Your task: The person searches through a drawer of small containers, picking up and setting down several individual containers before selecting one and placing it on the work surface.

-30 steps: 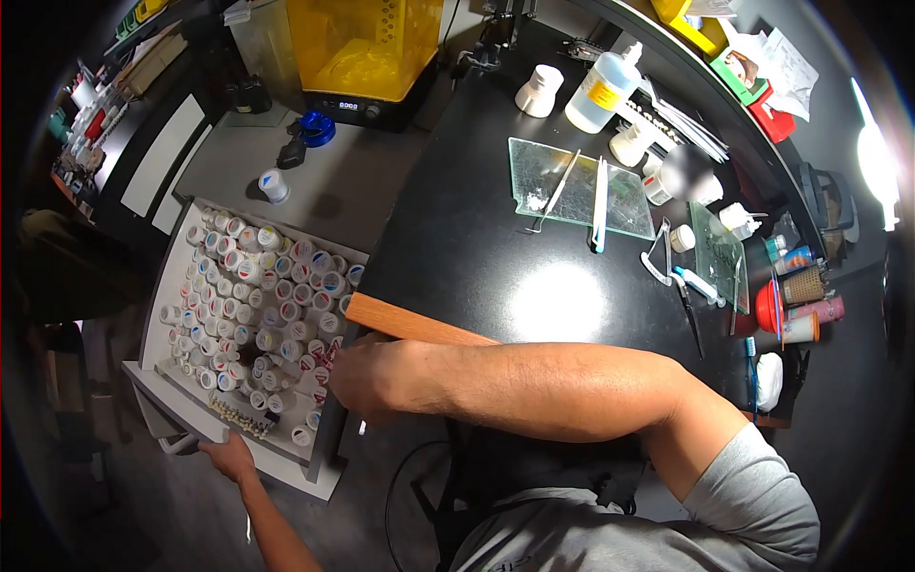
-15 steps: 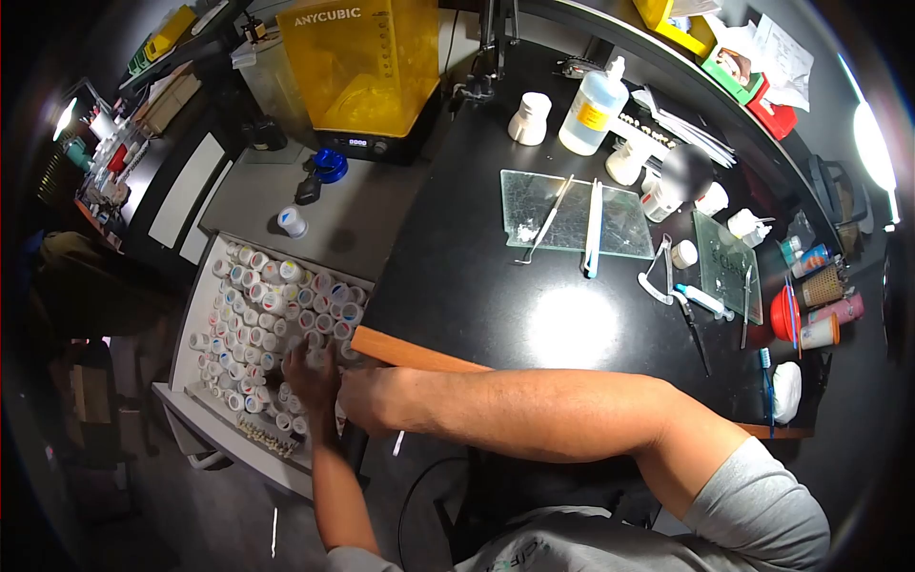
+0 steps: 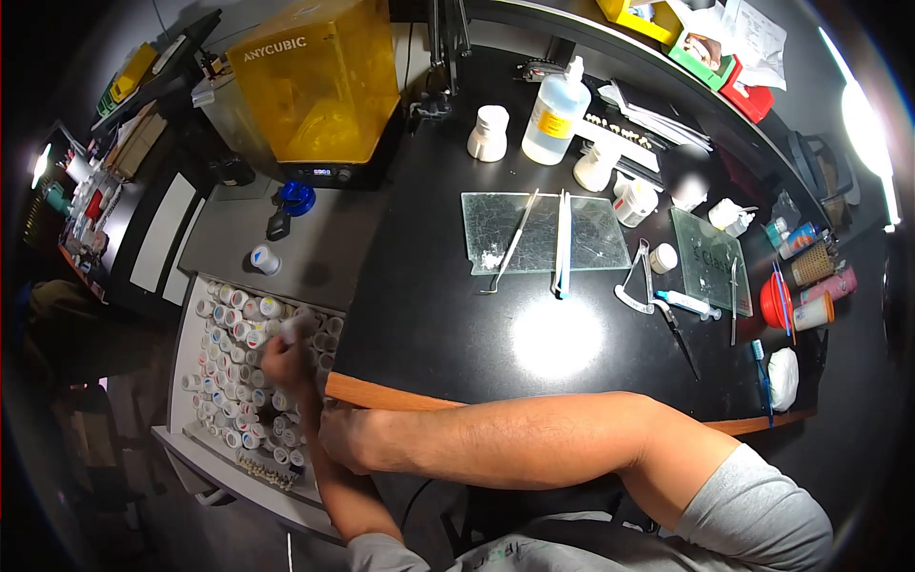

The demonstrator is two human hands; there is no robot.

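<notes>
Left hand (image 3: 288, 364): clamped on a blurred jar (image 3: 298, 327), best kept upright
Right hand (image 3: 349, 440): by the drawer (image 3: 186, 448), grip hidden, cannot tell

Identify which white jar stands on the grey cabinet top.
The jar with a blue triangle on its lid: it stands alone there, unlike the jars crowded in the drawer.

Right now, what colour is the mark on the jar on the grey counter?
The mark on the jar is blue; head view.
</notes>
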